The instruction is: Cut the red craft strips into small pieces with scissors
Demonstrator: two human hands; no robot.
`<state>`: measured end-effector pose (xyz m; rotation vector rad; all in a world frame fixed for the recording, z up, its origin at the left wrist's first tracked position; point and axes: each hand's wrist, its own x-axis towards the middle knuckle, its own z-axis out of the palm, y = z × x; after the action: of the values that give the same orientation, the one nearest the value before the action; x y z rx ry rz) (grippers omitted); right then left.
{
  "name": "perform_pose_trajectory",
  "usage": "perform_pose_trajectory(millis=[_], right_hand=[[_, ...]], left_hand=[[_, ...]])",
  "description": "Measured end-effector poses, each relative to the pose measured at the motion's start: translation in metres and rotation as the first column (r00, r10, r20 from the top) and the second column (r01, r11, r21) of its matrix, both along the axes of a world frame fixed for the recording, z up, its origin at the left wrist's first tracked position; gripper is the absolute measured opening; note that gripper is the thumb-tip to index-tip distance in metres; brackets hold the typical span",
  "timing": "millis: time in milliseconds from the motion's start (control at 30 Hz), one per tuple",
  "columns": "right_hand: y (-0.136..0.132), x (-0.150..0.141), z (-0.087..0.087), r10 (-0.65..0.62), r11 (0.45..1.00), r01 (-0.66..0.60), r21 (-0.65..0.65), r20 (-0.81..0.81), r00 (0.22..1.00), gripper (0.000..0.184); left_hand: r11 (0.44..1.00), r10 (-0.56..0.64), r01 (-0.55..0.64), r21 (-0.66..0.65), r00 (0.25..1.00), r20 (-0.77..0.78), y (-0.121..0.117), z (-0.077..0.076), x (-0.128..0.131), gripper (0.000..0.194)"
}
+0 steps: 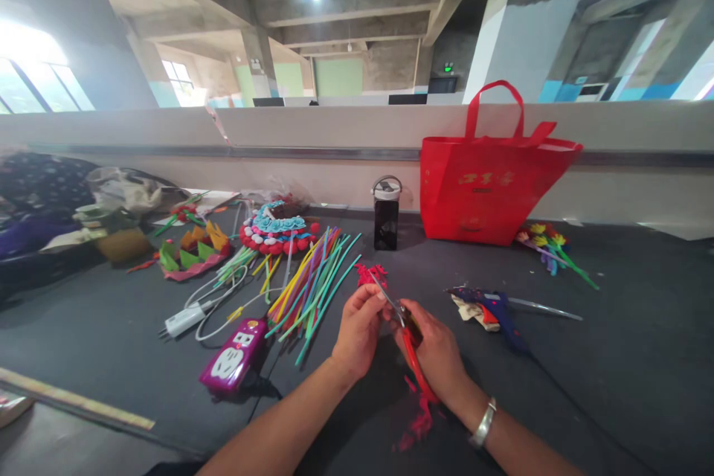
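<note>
My right hand (438,349) grips a pair of scissors (411,349) with red handles, the blades pointing up and to the left. Close beside the blades, my left hand (360,331) is closed in a pinch, and whatever sits between thumb and fingers is too small or hidden to name. Just beyond the fingertips lies a small heap of red scraps (371,275). More red scraps (418,420) are on the dark table (346,431), below the scissor handles. How far apart the blades are is hard to tell.
Left lie coloured strips (315,282), a purple power strip (234,357), a white charger (184,321) and felt crowns (195,256). A bottle (387,219) and red bag (485,190) stand behind. Right is a corded glue gun (502,312) near craft flowers (550,242).
</note>
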<state>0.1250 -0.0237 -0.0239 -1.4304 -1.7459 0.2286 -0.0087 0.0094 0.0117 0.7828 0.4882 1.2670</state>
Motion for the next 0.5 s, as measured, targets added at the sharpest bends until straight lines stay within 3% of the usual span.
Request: perform_pose_trajectory(millis=[500], right_hand=[[0.0011,0.0016,0.001,0.066,0.998,-0.067,-0.007,-0.094,0.993,0.032]], left_hand=[[1.0,-0.008,0.008,-0.011,1.0,-0.015,-0.0019,0.0002,0.0022,0.014]])
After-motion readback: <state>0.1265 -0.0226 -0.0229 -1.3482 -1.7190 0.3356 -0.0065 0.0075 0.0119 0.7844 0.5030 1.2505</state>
